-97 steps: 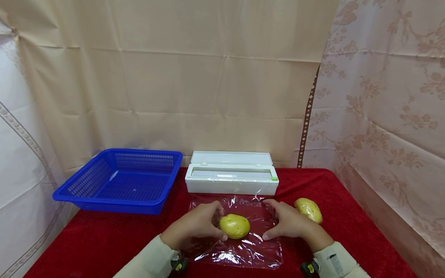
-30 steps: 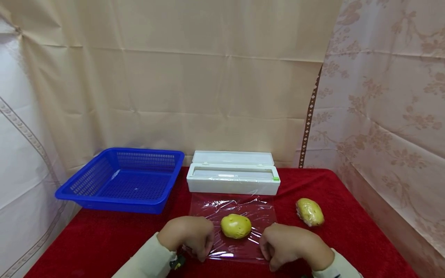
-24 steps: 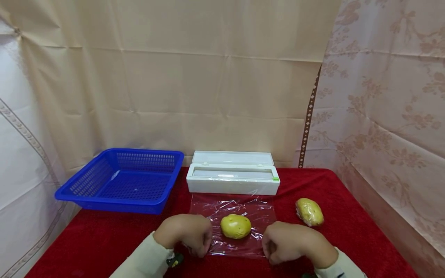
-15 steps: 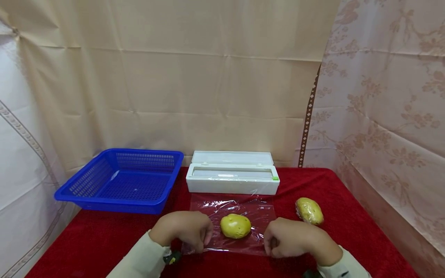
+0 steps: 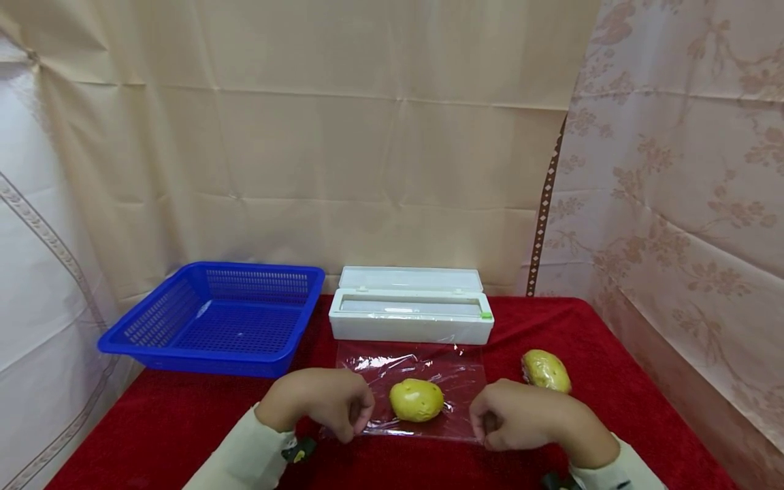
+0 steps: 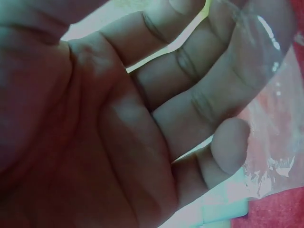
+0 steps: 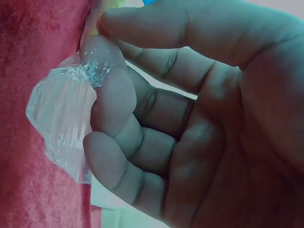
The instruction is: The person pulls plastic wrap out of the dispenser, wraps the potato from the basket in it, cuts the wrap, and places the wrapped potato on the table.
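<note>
A yellow potato [image 5: 416,400] lies on a sheet of clear plastic film [image 5: 380,361], which is spread over the red cloth [image 5: 202,435] and creased with bright reflections. At nine o'clock from the potato, the person's left hand [image 5: 324,403] pinches the film near its near-left corner, with film showing over the fingertips in the left wrist view. At three o'clock, the right hand [image 5: 517,414] pinches the opposite near corner, thumb and fingers curled in; its wrist view shows film bunched at the fingertips. Neither hand touches the potato.

Between two and three o'clock, past the right hand and partly behind it, sits a second potato, wrapped in film [image 5: 547,369]. At twelve o'clock stands a long white box [image 5: 410,329], its lid open, the film reaching its front. Toward ten o'clock is a blue perforated basket [image 5: 202,361].
</note>
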`<act>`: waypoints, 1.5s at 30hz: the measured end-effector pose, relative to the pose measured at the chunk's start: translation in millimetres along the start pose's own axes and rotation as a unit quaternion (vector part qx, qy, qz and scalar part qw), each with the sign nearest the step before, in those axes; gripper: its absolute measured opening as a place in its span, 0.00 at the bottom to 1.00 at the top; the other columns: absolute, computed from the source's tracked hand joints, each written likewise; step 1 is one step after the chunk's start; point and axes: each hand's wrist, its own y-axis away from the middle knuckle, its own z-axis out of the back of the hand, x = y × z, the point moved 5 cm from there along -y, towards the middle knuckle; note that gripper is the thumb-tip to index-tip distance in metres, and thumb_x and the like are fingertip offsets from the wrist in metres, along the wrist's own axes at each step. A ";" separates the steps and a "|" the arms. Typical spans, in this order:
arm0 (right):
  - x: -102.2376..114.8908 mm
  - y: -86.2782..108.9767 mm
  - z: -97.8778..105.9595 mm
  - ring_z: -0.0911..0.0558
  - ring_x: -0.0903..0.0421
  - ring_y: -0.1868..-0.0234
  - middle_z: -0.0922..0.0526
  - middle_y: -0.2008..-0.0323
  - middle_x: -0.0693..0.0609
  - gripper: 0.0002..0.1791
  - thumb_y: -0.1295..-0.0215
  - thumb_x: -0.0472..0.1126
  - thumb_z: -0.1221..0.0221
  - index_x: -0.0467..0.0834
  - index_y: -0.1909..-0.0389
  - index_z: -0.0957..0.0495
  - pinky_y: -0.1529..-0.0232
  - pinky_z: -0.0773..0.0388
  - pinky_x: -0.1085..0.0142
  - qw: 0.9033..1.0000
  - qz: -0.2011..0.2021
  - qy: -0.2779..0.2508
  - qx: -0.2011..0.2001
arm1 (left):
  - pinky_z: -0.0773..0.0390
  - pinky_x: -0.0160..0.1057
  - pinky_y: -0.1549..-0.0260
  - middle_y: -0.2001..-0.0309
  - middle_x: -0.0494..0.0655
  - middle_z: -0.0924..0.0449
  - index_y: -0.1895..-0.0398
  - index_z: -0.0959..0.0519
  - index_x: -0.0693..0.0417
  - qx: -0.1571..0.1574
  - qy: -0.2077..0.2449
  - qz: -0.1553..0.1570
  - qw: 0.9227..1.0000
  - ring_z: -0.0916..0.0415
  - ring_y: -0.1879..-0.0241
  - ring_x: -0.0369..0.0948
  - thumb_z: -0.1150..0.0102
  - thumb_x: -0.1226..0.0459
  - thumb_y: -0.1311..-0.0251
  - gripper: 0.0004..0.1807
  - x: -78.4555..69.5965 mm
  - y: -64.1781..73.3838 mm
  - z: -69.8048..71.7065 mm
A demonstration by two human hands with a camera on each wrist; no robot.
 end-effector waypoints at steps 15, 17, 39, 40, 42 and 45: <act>-2.8 4.5 11.6 0.25 0.70 0.74 0.23 0.75 0.67 0.10 0.41 0.36 0.34 0.56 0.74 0.20 0.71 0.24 0.71 0.999 0.028 -0.016 -0.012 | 0.28 0.32 0.78 0.77 0.33 0.22 0.74 0.17 0.39 -0.023 -0.008 0.011 1.000 0.29 0.77 0.32 0.31 0.63 0.41 0.08 -2.2 4.1 8.7; -4.0 4.5 12.1 0.26 0.70 0.74 0.24 0.76 0.67 0.10 0.40 0.36 0.35 0.55 0.73 0.20 0.71 0.25 0.72 0.999 0.026 -0.021 -0.012 | 0.28 0.32 0.79 0.78 0.33 0.22 0.76 0.17 0.37 -0.029 -0.009 0.011 0.999 0.29 0.78 0.31 0.31 0.62 0.39 0.09 -2.4 4.3 10.4; -18.9 0.7 19.8 0.22 0.67 0.73 0.21 0.76 0.60 0.06 0.30 0.33 0.44 0.46 0.67 0.25 0.71 0.25 0.70 0.997 0.004 -0.043 -0.064 | 0.24 0.34 0.77 0.77 0.35 0.20 0.71 0.15 0.46 -0.126 -0.003 0.004 0.992 0.26 0.80 0.32 0.37 0.62 0.31 0.09 9.4 1.9 28.9; -20.1 0.1 20.0 0.21 0.66 0.73 0.20 0.76 0.59 0.06 0.30 0.32 0.45 0.46 0.66 0.25 0.71 0.25 0.70 0.997 0.002 -0.043 -0.068 | 0.24 0.34 0.78 0.77 0.35 0.20 0.71 0.15 0.46 -0.130 -0.005 0.002 0.992 0.26 0.81 0.32 0.37 0.62 0.31 0.09 10.4 1.2 29.2; -22.0 -1.0 20.2 0.19 0.65 0.73 0.19 0.76 0.58 0.06 0.29 0.32 0.45 0.46 0.66 0.25 0.71 0.24 0.69 0.996 0.000 -0.044 -0.073 | 0.24 0.33 0.78 0.78 0.35 0.21 0.72 0.15 0.47 -0.135 -0.008 0.001 0.991 0.27 0.82 0.32 0.36 0.63 0.31 0.09 12.7 -0.2 29.5; -25.4 -2.3 20.6 0.20 0.66 0.75 0.18 0.78 0.58 0.06 0.29 0.32 0.45 0.46 0.65 0.25 0.72 0.25 0.70 0.996 -0.004 -0.039 -0.080 | 0.25 0.33 0.77 0.79 0.32 0.22 0.72 0.15 0.46 -0.148 -0.025 0.000 0.989 0.28 0.80 0.30 0.35 0.63 0.32 0.08 16.3 -2.9 30.5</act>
